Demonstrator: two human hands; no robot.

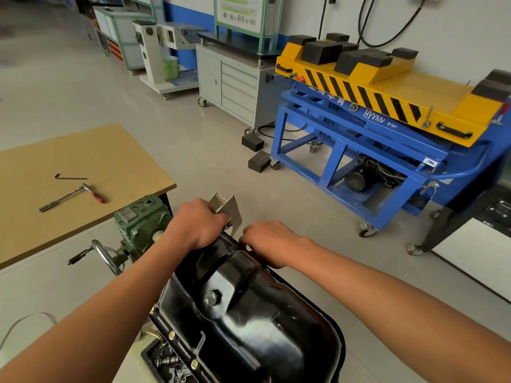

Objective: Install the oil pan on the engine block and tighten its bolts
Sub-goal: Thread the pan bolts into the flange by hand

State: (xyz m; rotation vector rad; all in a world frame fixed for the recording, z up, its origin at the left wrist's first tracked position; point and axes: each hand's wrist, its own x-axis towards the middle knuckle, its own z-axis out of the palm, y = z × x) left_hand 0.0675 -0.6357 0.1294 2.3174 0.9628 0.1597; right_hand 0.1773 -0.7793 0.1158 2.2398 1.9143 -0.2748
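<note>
Three bolts (pixel 172 335) is all I count on that flange. How far along are you? (wrenchfan)

Head view's all I've got from here too. The oil pan (pixel 249 313) is already seated, sump up, running from my fingertips back toward me. The block under it is basically hidden. My left hand (pixel 199 225) has its fingers (pixel 214 215) curled over the pan's far rim, just beside a grey bracket (pixel 229 210). My right hand (pixel 269 240) has its fingers bunched at the same rim, near the left ones, and I can't tell if a bolt's pinched in there. Your three sit well behind my left fingers, along that forearm. I'd guess I'm hand-starting the far end. Real tightening isn't done: the ratchet (pixel 70 196) lies well off left of my fingers, on the table (pixel 83 150). (remote_op)
</note>
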